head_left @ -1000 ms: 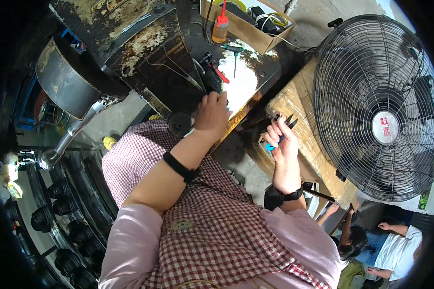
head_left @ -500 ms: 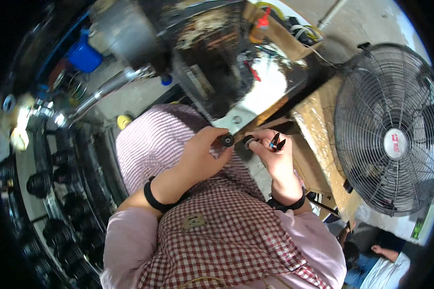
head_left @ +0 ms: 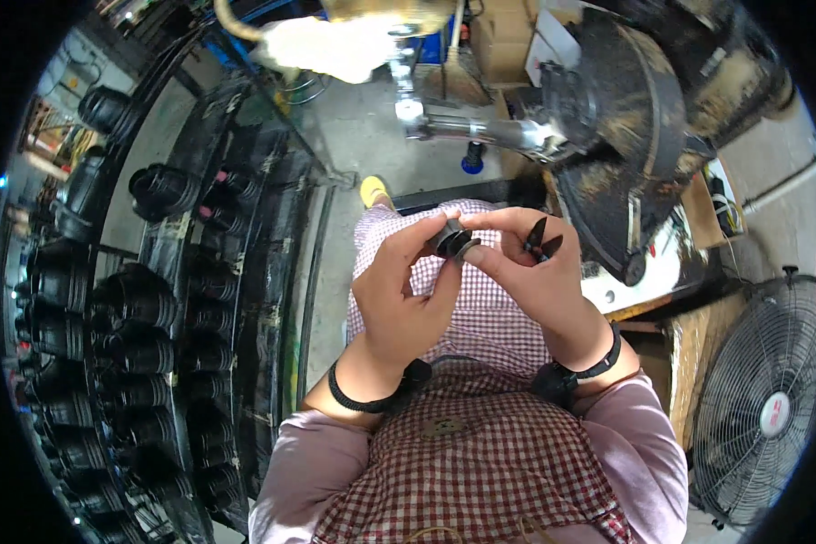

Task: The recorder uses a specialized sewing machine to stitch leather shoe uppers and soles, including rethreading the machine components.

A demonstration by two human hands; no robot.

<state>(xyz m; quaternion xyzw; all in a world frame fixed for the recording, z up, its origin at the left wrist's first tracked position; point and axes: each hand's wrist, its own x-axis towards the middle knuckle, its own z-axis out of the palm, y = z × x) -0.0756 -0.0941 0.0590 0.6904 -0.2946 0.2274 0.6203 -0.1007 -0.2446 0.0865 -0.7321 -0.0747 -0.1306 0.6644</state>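
My left hand (head_left: 408, 295) pinches a small black round part (head_left: 450, 236) between thumb and fingertips, in front of my apron. Against its right side, my right hand (head_left: 544, 272) holds a small greyish ring-shaped part (head_left: 467, 248) between thumb and finger. The two parts look to be touching; the fingers partly hide where they meet. Small snips with dark blades (head_left: 542, 239) are also tucked in my right hand, their tips sticking out between the fingers and their handles hidden.
Racks (head_left: 177, 363) with many black ribbed rubber-like parts (head_left: 136, 296) stand on the left. A dirty dark machine (head_left: 598, 190) and a shiny lamp arm (head_left: 480, 131) are ahead to the right. A fan (head_left: 762, 408) stands at right beside a cardboard box (head_left: 694, 354).
My hands have come together, bringing the black part and the ring from apart to against each other. The view has swung left, showing more of the racks.
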